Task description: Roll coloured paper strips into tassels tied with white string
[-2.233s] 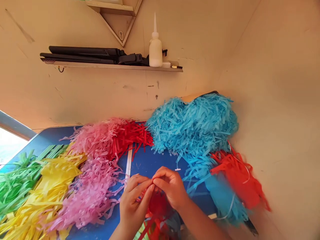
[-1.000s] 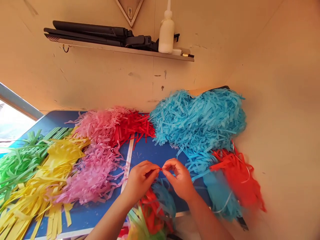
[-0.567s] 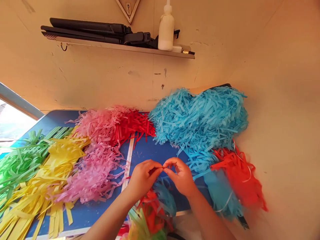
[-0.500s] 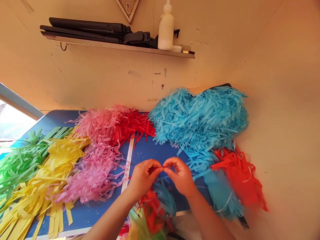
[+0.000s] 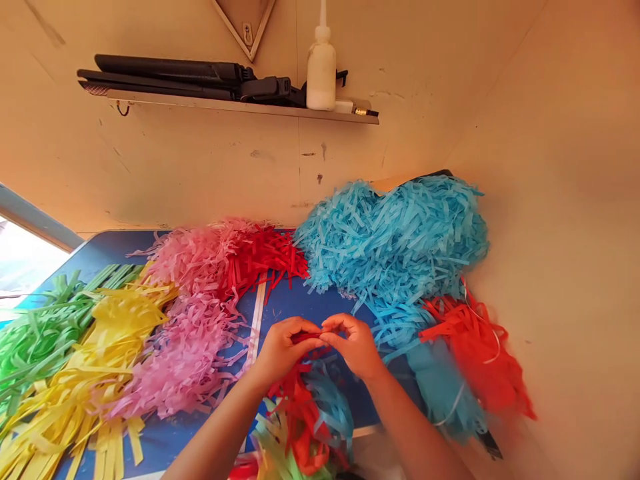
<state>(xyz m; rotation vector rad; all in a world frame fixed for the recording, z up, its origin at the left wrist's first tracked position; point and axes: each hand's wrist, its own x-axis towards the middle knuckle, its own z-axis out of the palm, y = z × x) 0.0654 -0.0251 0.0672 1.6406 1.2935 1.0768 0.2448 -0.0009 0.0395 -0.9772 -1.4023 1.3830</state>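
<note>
My left hand (image 5: pixel 281 347) and my right hand (image 5: pixel 353 347) meet fingertip to fingertip above the blue table (image 5: pixel 300 303). Both are closed in a pinch on a red tissue paper strip (image 5: pixel 306 337), which shows between the left thumb and fingers. Its ends are hidden by my fingers. Just below my hands hangs a bunch of paper fringe with red strips (image 5: pixel 303 427), blue strips (image 5: pixel 333 400) and pale green and yellow strips (image 5: pixel 275 440). How that bunch joins the strip in my fingers cannot be made out.
Light blue fringe (image 5: pixel 395 240) is heaped behind my hands. Red fringe (image 5: pixel 490 353) lies at the right. Pink fringe (image 5: pixel 190 347), yellow fringe (image 5: pixel 115 320) and green fringe (image 5: pixel 45 327) spread leftward. A wall shelf (image 5: pixel 225 109) holds a white bottle (image 5: pixel 321 73) and black folded gear (image 5: pixel 170 73).
My fingertips stay together in nearly the same place. More of the red strip shows in my left hand now. The view has tilted slightly upward.
</note>
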